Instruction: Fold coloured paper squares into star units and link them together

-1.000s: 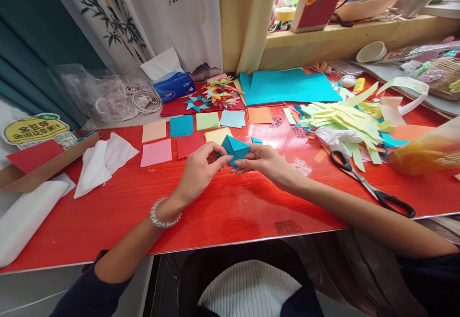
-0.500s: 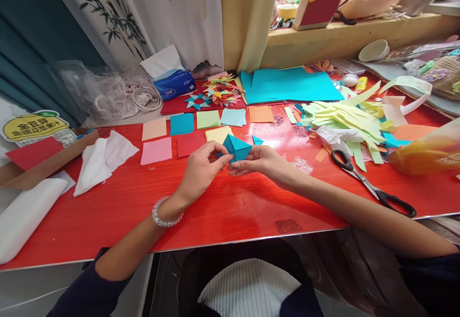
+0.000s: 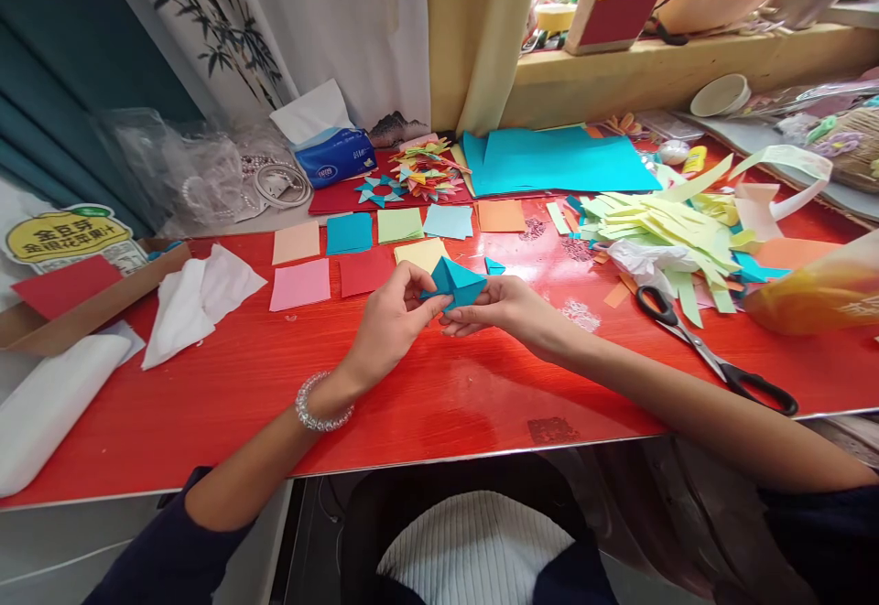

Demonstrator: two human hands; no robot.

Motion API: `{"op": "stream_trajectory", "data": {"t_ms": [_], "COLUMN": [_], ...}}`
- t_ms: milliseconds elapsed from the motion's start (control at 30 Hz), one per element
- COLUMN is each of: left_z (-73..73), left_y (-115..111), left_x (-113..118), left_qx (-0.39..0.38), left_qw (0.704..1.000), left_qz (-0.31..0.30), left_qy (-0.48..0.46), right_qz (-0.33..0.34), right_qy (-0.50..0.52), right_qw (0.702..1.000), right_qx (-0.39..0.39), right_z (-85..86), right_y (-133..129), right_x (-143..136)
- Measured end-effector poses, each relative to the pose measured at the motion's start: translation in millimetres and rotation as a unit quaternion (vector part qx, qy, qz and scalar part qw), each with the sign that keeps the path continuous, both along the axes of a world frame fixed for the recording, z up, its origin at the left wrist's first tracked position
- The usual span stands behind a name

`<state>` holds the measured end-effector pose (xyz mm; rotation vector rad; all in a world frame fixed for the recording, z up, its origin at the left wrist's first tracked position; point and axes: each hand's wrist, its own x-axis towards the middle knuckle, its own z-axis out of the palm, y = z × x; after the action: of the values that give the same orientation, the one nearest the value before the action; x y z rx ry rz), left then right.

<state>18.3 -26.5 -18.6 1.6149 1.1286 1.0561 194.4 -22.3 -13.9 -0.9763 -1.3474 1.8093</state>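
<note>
Both hands hold a partly folded piece of blue paper (image 3: 459, 282) above the red table (image 3: 412, 404). My left hand (image 3: 391, 317) pinches its left side between thumb and fingers. On the right side, my right hand (image 3: 495, 305) grips the paper, its thumb toward me and some fingers hidden behind. Just beyond the right hand lies a small blue folded triangle (image 3: 493, 265). Square paper stacks sit past the hands, among them a red stack (image 3: 366, 273), a yellow stack (image 3: 420, 253) and a pink stack (image 3: 300, 285).
Black-handled scissors (image 3: 714, 353) lie at the right, near pale green paper strips (image 3: 666, 234). Behind are a pile of folded paper stars (image 3: 429, 170), large blue sheets (image 3: 559, 161) and a tissue pack (image 3: 336, 156). Crumpled tissues (image 3: 196, 303) lie left.
The blue paper has turned slightly in my fingers, and its left point now shows beside the left thumb. Both hands keep their hold. The whole view has shifted a little.
</note>
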Motion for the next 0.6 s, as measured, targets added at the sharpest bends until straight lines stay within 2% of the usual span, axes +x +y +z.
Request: {"op": "stream_trajectory", "data": {"t_ms": [133,333,600], "left_z": [2.5,7.6,8.9], "left_y": [4.3,8.2,8.9], "left_x": [-1.5,-8.8,-7.3], "left_qx": [-0.043,-0.127,-0.167], "left_qw": [0.999,0.988,0.983], "left_qz": [-0.003,-0.052,-0.066], "left_qy": [-0.026,0.071,0.032], "right_qz": [-0.002,-0.005,-0.004], "right_qy": [0.001,-0.002,-0.016], "right_qw": [1.000,1.000,1.000], "right_qx": [-0.004,0.006,0.014], "right_z": [-0.3,-0.2,0.7], "right_y": [0.8,1.1,3.1], "right_x": [0.5,1.1,1.5]}}
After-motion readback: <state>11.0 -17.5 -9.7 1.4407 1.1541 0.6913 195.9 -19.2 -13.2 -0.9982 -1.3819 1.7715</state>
